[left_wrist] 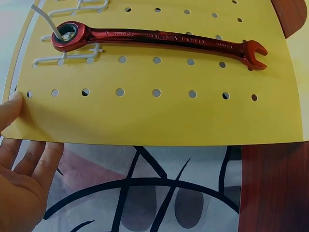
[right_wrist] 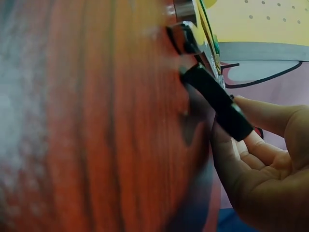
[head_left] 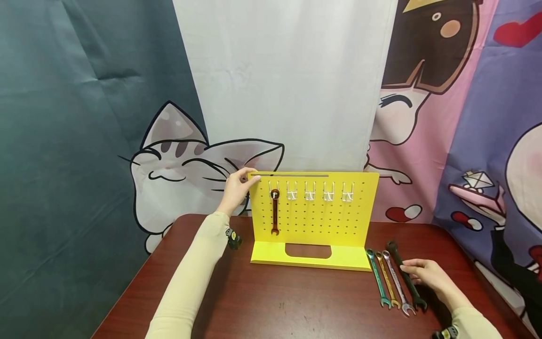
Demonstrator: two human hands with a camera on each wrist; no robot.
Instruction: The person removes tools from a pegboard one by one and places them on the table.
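Note:
My left hand (head_left: 235, 189) pinches the upper left corner of a yellow pegboard (head_left: 315, 230), thumb on the front and fingers behind. A red combination wrench (left_wrist: 159, 37) hangs by its ring end from the leftmost hook, open end down. At the table's right side, my right hand (head_left: 429, 278) pinches a black combination wrench (head_left: 406, 275) between thumb and fingers; the right wrist view shows part of the black wrench (right_wrist: 215, 96) in that grip. Left of it lie a silver wrench (head_left: 397, 281), a gold wrench (head_left: 387, 278) and a green wrench (head_left: 378, 277), side by side.
Several white wire hooks (head_left: 310, 192) line the board's upper part, right of the hanging wrench. The board's foot stands on a dark red wooden table (head_left: 271, 301). A cartoon-printed curtain (head_left: 292, 84) hangs behind the table.

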